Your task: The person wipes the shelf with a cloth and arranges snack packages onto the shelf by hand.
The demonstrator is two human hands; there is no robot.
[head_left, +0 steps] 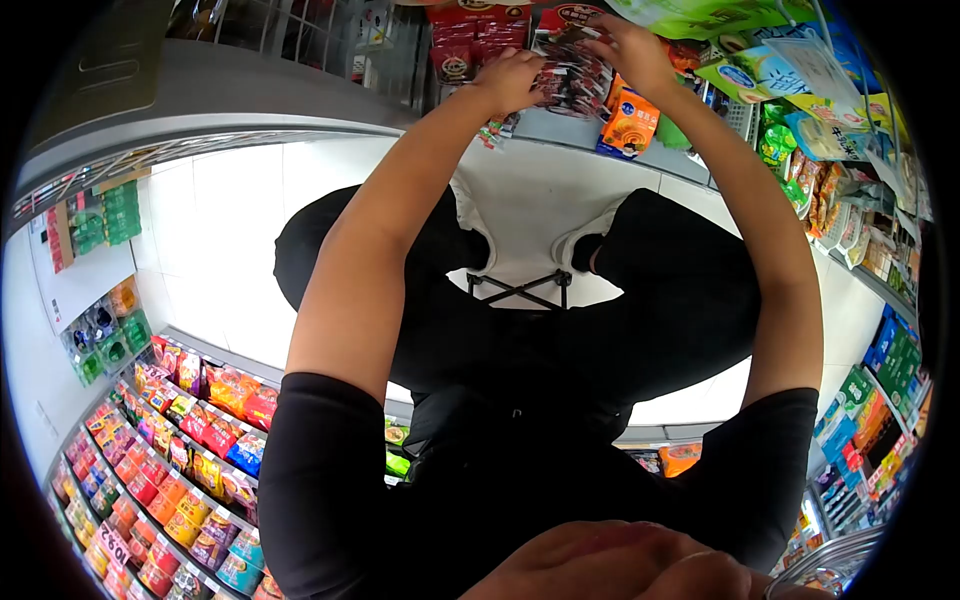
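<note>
A pile of small dark red and white snack packets (573, 84) lies on the low grey shelf in front of me. My left hand (512, 80) presses against the pile's left side, its fingers partly hidden among the packets. From the right, my right hand (637, 56) grips the pile's upper edge with bent fingers. Left of the pile stand red snack bags (478, 38). An orange and blue packet (631, 122) sits just below my right hand. Another red bag (565, 20) shows behind the pile.
Green and blue bags (760, 72) hang to the right beside wire rods. My shoes (470, 225) are on the white floor (215, 210), with a folding stool's black frame (520, 290) between my legs. Shelves of instant noodle tubs (185, 515) stand at lower left.
</note>
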